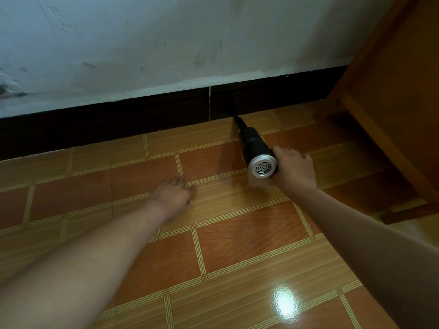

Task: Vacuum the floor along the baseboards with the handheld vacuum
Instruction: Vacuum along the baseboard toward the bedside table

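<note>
We're low over a glossy tiled floor (237, 245) where it meets a scuffed white wall (166, 43) — the dark baseboard (118, 124) runs along that join, w/ a wooden furniture frame (392, 91) crowding the right end. Our handheld vacuum (255, 148) is angled toward the wall, its narrow nozzle (238, 122) down at the floor-baseboard seam, prob. because dust collects there. Our right hand (294, 167) wraps round the vacuum's rear, beside the silver vent cap (262, 166), steering it. Our left hand (175, 198) rests flat on the tiles, fingers straight, holding nothing — likely bracing us as we lean in. Hands well apart.
</note>
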### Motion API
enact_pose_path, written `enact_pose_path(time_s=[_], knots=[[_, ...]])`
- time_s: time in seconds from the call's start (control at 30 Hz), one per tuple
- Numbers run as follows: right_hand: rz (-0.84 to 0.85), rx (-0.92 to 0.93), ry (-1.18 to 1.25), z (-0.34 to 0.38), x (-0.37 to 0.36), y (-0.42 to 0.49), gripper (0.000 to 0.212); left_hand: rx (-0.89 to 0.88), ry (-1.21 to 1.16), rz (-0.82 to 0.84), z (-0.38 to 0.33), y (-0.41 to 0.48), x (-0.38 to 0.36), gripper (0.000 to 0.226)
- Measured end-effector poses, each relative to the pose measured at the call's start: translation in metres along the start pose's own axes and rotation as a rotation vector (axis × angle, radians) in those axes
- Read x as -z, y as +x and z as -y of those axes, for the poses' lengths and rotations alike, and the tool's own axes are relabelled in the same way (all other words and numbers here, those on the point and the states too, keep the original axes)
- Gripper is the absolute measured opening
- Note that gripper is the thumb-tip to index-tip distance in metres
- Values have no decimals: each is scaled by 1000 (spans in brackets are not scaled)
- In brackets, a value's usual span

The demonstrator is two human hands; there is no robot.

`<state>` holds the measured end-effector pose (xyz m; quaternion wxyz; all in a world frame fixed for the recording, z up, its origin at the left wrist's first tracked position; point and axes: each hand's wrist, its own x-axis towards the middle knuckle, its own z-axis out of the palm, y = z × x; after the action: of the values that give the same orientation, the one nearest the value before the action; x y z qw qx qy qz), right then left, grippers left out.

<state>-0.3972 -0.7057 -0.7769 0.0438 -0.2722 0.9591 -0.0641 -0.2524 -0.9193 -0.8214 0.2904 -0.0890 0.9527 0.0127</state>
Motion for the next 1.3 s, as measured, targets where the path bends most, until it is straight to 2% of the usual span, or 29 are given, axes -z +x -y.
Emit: enact_pose_path(time_s=[0.23, 0.37, 0.6, 1.03, 1.3], knots=[[-56, -95, -16, -10, 1, 1, 23, 14, -33, -77, -15, 3, 6, 47], [-59, -110, -27, -13, 0, 4, 25, -3, -58, -104, -29, 11, 6, 58], [-78, -121, -33, -19, 1, 6, 25, -55, -49, -95, -46, 25, 8, 64], [-104, -177, -114, -39, 1, 10, 32, -56, 11, -75, -57, 34, 13, 59], [-92, -166, -84, -33, 3, 7, 30, -58, 9, -68, -55, 34, 10, 60]])
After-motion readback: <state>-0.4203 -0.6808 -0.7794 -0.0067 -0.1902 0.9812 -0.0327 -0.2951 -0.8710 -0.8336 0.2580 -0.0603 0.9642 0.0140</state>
